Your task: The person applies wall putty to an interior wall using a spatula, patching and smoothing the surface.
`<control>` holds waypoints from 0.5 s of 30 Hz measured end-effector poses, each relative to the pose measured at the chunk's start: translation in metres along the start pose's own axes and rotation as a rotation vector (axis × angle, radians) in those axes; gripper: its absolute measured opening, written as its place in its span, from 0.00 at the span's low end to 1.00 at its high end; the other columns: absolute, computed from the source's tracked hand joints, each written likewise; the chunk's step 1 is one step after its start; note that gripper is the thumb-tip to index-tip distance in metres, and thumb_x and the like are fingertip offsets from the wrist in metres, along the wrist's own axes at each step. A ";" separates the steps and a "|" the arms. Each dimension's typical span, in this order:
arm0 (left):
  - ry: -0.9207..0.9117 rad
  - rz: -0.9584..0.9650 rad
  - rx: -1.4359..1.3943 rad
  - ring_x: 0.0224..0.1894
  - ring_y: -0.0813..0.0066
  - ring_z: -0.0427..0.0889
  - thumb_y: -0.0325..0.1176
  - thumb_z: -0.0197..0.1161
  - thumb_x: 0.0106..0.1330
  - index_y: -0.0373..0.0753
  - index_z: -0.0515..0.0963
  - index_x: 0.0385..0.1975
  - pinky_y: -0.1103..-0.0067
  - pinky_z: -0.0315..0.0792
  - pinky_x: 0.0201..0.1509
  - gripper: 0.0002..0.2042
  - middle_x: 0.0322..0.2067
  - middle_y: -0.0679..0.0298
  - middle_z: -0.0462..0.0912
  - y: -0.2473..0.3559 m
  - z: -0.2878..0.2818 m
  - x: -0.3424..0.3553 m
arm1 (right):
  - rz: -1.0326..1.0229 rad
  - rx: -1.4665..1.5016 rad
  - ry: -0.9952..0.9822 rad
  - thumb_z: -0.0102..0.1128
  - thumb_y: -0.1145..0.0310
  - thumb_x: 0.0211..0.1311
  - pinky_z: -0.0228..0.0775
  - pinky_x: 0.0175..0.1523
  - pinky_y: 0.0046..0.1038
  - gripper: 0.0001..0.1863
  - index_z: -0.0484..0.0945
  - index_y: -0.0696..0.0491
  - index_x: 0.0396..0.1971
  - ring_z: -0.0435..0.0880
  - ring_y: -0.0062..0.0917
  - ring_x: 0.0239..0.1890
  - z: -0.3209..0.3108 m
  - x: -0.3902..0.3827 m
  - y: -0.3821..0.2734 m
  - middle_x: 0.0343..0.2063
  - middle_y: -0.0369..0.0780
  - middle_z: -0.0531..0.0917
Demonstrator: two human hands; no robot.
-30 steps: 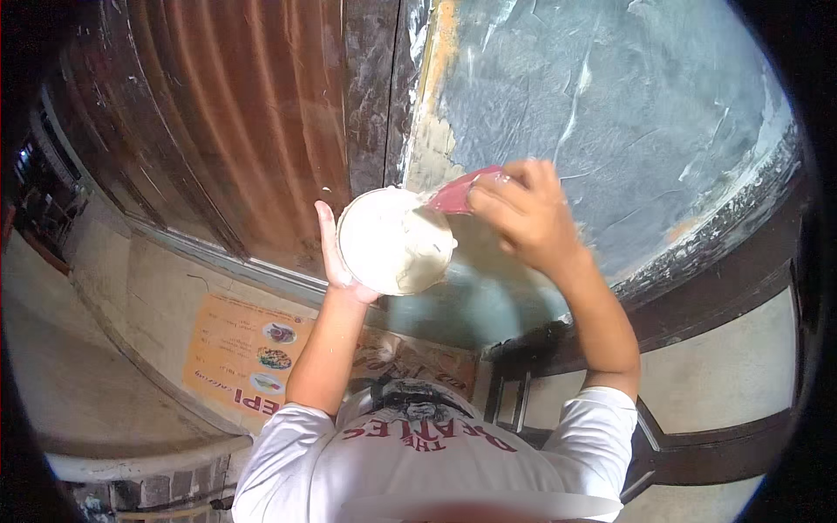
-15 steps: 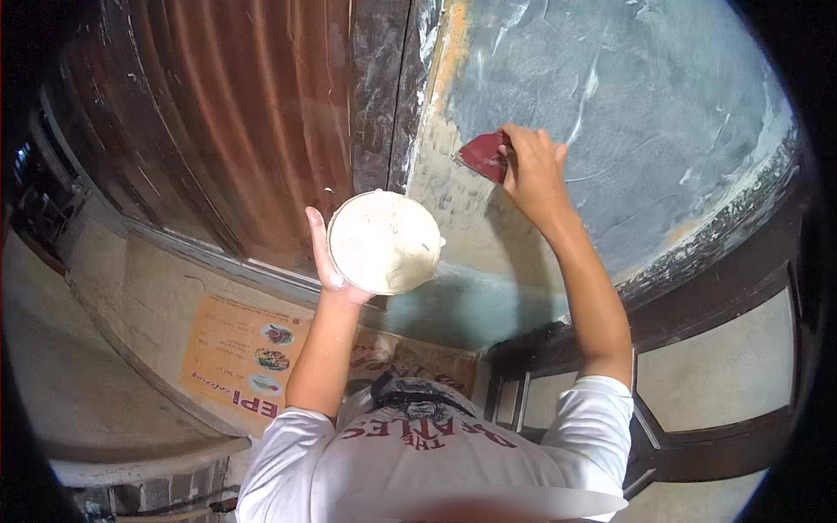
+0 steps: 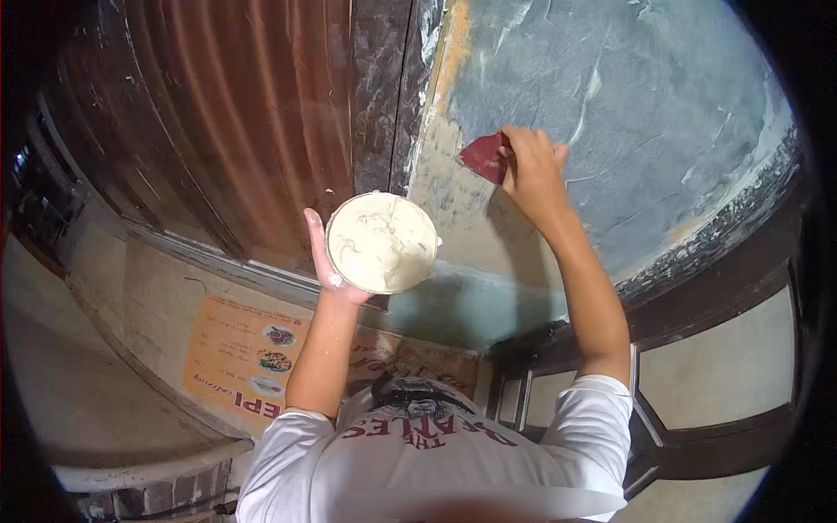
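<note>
My left hand (image 3: 336, 275) supports a round tub of creamy white putty (image 3: 382, 244) from below and its left side, thumb up along the rim. Smears of white stick to that hand and to the tub's edge. Up and to the right, my right hand (image 3: 534, 170) pinches a dark red putty scraper (image 3: 485, 159). The scraper's flat blade lies against the wall (image 3: 540, 87), where the grey-blue surface meets a bare beige strip. My right fingers partly hide the scraper's near end.
Left of the wall stands a dark wooden frame (image 3: 379, 96) beside a brown curtain-like surface (image 3: 253, 113). An orange printed banner (image 3: 231, 349) lies low on the left. Dark-framed pale panels (image 3: 715, 362) are at the right, and a ledge (image 3: 148, 466) is at the lower left.
The tub has shifted very slightly left, and the putty's swirls show more clearly. My right hand and the scraper stay almost in the same place on the wall.
</note>
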State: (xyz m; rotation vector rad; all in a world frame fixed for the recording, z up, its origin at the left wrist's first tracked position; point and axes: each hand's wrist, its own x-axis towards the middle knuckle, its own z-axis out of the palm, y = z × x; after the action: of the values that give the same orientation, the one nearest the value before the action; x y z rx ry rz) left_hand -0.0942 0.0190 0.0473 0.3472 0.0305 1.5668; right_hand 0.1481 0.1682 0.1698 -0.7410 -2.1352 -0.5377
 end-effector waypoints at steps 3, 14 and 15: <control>0.019 0.008 -0.015 0.65 0.43 0.73 0.77 0.43 0.65 0.33 0.66 0.68 0.45 0.67 0.66 0.50 0.67 0.46 0.70 0.000 0.000 0.001 | -0.019 -0.002 0.011 0.62 0.77 0.60 0.55 0.48 0.40 0.17 0.78 0.48 0.49 0.77 0.33 0.42 -0.002 0.005 0.005 0.39 0.35 0.83; -0.044 0.000 -0.080 0.65 0.43 0.72 0.79 0.41 0.63 0.34 0.68 0.67 0.46 0.67 0.67 0.51 0.66 0.45 0.71 0.003 -0.011 0.000 | 0.022 -0.017 -0.035 0.64 0.75 0.60 0.56 0.50 0.38 0.17 0.78 0.49 0.49 0.78 0.33 0.44 0.003 0.003 -0.001 0.39 0.36 0.82; -0.045 0.004 -0.079 0.65 0.43 0.72 0.79 0.41 0.63 0.34 0.68 0.67 0.46 0.67 0.67 0.51 0.66 0.45 0.71 0.004 -0.013 0.000 | 0.019 -0.015 -0.034 0.64 0.75 0.60 0.56 0.50 0.38 0.17 0.78 0.49 0.49 0.78 0.33 0.44 0.003 0.004 -0.001 0.39 0.36 0.82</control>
State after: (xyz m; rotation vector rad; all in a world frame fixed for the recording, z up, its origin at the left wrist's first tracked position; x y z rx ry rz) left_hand -0.1010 0.0213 0.0360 0.3200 -0.0665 1.5590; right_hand 0.1433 0.1705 0.1706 -0.7834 -2.1549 -0.5349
